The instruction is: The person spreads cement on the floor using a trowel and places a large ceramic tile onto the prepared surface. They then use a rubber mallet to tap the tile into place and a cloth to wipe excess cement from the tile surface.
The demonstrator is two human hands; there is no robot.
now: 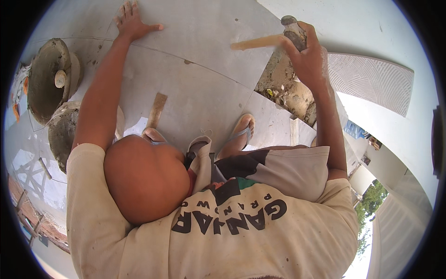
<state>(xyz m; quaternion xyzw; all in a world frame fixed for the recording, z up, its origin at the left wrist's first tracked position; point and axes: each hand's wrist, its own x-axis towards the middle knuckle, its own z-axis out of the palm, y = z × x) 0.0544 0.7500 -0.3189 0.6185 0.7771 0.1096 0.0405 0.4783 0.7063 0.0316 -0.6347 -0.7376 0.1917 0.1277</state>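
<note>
My left hand [131, 23] lies flat with fingers spread on a large grey floor tile [200, 28] at the upper left. My right hand [309, 58] is wrapped round the grey, dusty head of a hammer [258, 43], whose pale wooden handle sticks out to the left over the tile. Whether the handle's end touches the tile I cannot tell. Just below the hammer is an untiled gap [283, 88] with rough mortar and rubble. A thin joint line runs across the floor between this tile and the nearer one [181, 88].
Two mortar-caked buckets [48, 86] stand at the left. A short wooden strip [157, 109] lies near my left foot. On the right a loose tile [371, 81] shows its ridged side by the white wall [362, 25]. My sandalled feet [241, 132] rest on the tiles.
</note>
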